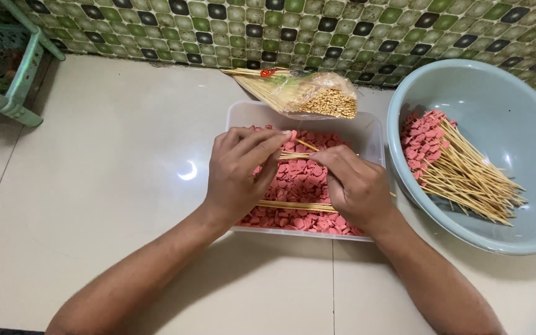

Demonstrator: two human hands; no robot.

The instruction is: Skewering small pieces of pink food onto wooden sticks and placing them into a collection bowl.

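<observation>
My left hand (pixel 238 170) hovers over a clear plastic tub (pixel 238 115) filled with pink sausage slices (pixel 299 180), fingers pinched on a slice at its fingertips. My right hand (pixel 355 186) holds a small bunch of bamboo skewers (pixel 293 155) whose tips point toward the left hand. More loose skewers (pixel 293 205) lie across the slices, under both hands. The skewer ends inside my right palm are hidden.
A pale blue basin (pixel 516 118) at the right holds several finished skewers (pixel 460 167) with pink slices. A plastic bag of bare skewers (pixel 317 96) rests on the tub's far rim. A green plastic rack (pixel 7 68) stands at the far left. A tiled wall (pixel 342 31) runs behind.
</observation>
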